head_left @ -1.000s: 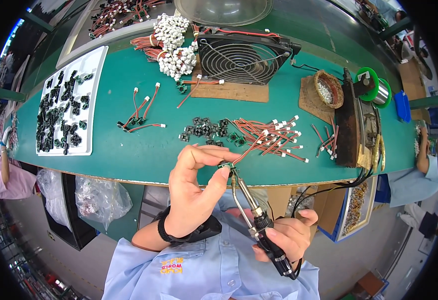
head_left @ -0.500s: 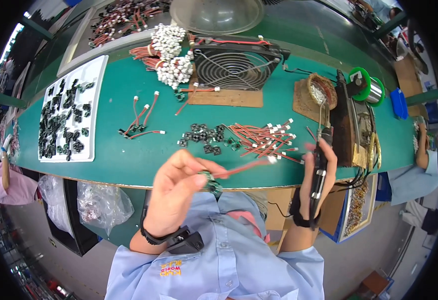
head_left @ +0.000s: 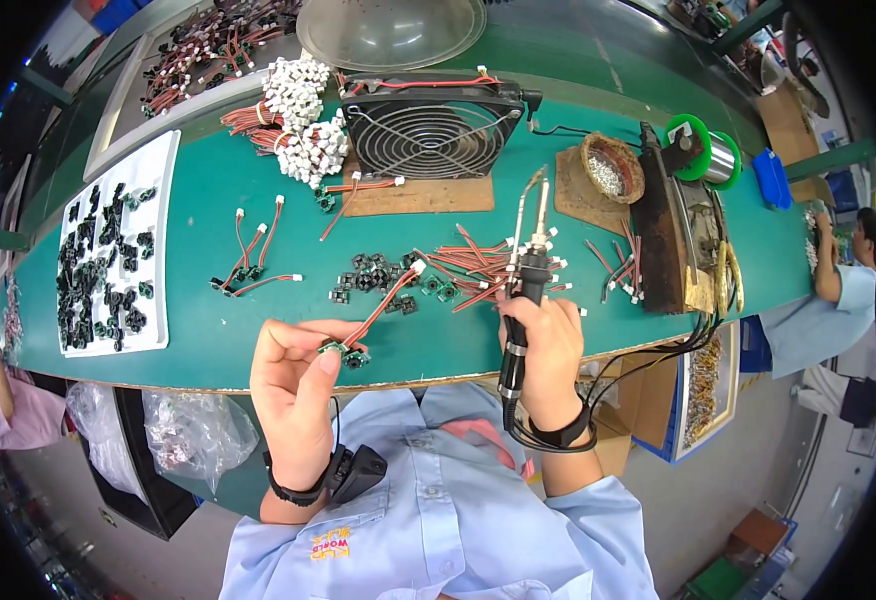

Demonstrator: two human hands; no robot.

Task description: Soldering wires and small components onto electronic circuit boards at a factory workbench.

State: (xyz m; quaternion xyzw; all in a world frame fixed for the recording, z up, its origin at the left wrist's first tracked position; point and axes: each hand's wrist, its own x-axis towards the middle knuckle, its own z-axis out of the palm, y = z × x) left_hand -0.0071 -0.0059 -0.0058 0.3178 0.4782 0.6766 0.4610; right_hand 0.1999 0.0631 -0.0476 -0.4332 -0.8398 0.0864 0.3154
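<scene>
Near the front table edge, my left hand (head_left: 296, 398) pinches a small green circuit board (head_left: 355, 357) between thumb and fingers. A red wire lead with a white connector (head_left: 395, 297) rises from the board, slanting up to the right. My right hand (head_left: 555, 352) is wrapped round a black soldering iron (head_left: 523, 300), its metal tip pointing away from me and a thin bent tube alongside. Beyond the hands lie a cluster of black-and-green boards (head_left: 373, 275) and a heap of red wire leads (head_left: 463, 268), partly behind the iron.
A fan (head_left: 433, 130) stands at the back beside bundled white connectors (head_left: 308, 130). On the left, a white tray (head_left: 158, 215) bears many boards. To the right are a round solder pot (head_left: 613, 168), a green solder spool (head_left: 686, 148) and several loose wires (head_left: 620, 268). Cables trail from the iron.
My right hand has brought the soldering iron leftward, away from the solder pot. My left hand has shifted left, and the board's wire now slants more steeply upward.
</scene>
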